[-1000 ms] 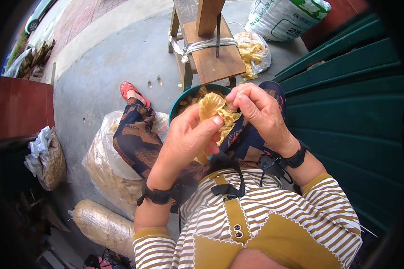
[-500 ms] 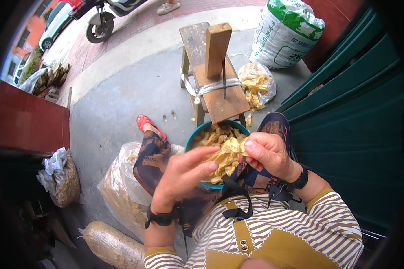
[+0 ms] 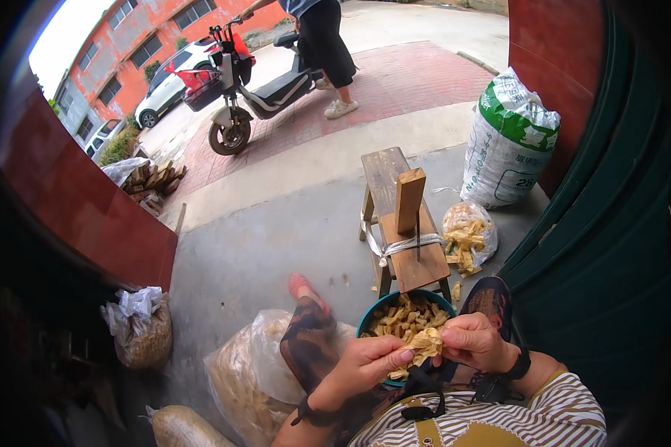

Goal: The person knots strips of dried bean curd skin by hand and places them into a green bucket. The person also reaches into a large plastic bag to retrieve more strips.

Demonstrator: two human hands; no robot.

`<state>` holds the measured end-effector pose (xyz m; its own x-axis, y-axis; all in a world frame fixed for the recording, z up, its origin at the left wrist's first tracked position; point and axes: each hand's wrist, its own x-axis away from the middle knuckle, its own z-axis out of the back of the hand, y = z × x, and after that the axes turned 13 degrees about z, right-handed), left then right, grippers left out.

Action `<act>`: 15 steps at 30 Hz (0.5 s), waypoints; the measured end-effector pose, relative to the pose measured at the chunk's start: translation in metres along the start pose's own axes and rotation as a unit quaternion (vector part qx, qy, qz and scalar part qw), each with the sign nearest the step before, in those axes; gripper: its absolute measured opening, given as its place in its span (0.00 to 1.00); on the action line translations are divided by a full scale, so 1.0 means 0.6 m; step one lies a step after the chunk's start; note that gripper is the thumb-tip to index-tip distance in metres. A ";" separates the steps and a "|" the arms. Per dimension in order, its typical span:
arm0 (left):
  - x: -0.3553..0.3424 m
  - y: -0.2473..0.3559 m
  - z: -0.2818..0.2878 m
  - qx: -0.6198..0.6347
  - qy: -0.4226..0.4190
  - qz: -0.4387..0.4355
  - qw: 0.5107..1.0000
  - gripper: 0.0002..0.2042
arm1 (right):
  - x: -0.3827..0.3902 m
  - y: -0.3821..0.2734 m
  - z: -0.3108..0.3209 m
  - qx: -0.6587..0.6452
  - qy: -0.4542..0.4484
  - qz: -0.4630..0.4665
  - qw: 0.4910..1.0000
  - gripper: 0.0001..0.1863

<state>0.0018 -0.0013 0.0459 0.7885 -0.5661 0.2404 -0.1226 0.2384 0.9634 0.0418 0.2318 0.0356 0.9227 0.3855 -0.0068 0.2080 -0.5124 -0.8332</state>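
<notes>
Grey floor (image 3: 276,235) ahead, left fingers (image 3: 394,360) and right fingers (image 3: 461,339) pinch yellow material (image 3: 426,342) between them.

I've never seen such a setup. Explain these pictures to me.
There is no machine here: a person works with bare hands. A wide camera on their head takes the view, so straight edges bend near the rim. The left hand and right hand pinch a crumpled yellow piece between them. Below it, a teal tub holds more yellowish pieces. Just beyond the tub stands a wooden bench with an upright block. On the floor, to the bench's right, are a clear bag of similar pieces and a white sack. I can't tell what the material is.
</notes>
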 end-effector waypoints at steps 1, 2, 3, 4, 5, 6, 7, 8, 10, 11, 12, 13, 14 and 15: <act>0.012 0.002 0.004 0.017 -0.009 0.013 1.000 0.12 | 0.017 -0.018 -0.015 0.014 -0.003 0.028 0.999 0.19; 0.022 0.009 0.011 0.033 -0.017 0.027 0.999 0.12 | 0.017 -0.023 -0.015 0.015 -0.015 0.039 0.999 0.18; 0.013 0.002 0.012 0.013 -0.016 0.046 0.999 0.12 | 0.017 -0.020 -0.003 0.018 0.009 0.008 1.000 0.19; 0.003 -0.001 0.016 -0.011 -0.016 0.067 0.998 0.11 | 0.011 -0.018 0.005 0.017 0.032 -0.022 0.999 0.19; -0.003 -0.010 0.016 0.004 0.003 0.069 0.998 0.11 | 0.003 -0.023 0.008 0.084 0.035 -0.040 0.995 0.22; 0.005 -0.015 0.017 0.014 0.035 0.078 0.996 0.10 | -0.012 -0.022 0.007 0.142 0.023 -0.063 0.988 0.25; 0.003 -0.013 0.016 0.024 0.059 0.085 0.994 0.10 | -0.031 -0.013 0.015 0.193 0.010 -0.014 0.981 0.26; -0.005 -0.015 0.010 0.034 0.077 0.086 0.993 0.10 | -0.042 -0.006 0.033 0.251 -0.001 0.037 0.967 0.28; -0.010 -0.015 0.012 -0.004 0.087 0.079 0.993 0.09 | -0.058 -0.024 0.058 0.436 -0.031 0.074 0.897 0.26; -0.013 -0.022 0.014 -0.067 0.090 0.045 0.993 0.09 | -0.065 -0.031 0.062 0.434 -0.029 0.071 0.898 0.26; -0.017 -0.018 0.013 -0.067 0.089 0.046 0.993 0.09 | -0.074 -0.040 0.063 0.482 -0.096 0.105 0.864 0.24; -0.021 -0.011 0.012 -0.105 0.094 0.019 0.990 0.08 | -0.081 -0.047 0.060 0.527 -0.163 0.138 0.823 0.22; -0.025 -0.007 0.009 -0.142 0.099 -0.009 0.985 0.08 | -0.087 -0.052 0.049 0.527 -0.162 0.136 0.823 0.22; -0.029 -0.006 0.008 -0.142 0.099 -0.009 0.985 0.08 | -0.095 -0.055 0.033 0.471 -0.166 0.037 0.866 0.21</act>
<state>-0.0145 0.0040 0.0388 0.8947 -0.4139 0.1680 0.0446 0.4570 0.8884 -0.0244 0.2418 0.0527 0.7454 0.6580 -0.1068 -0.3481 0.2476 -0.9042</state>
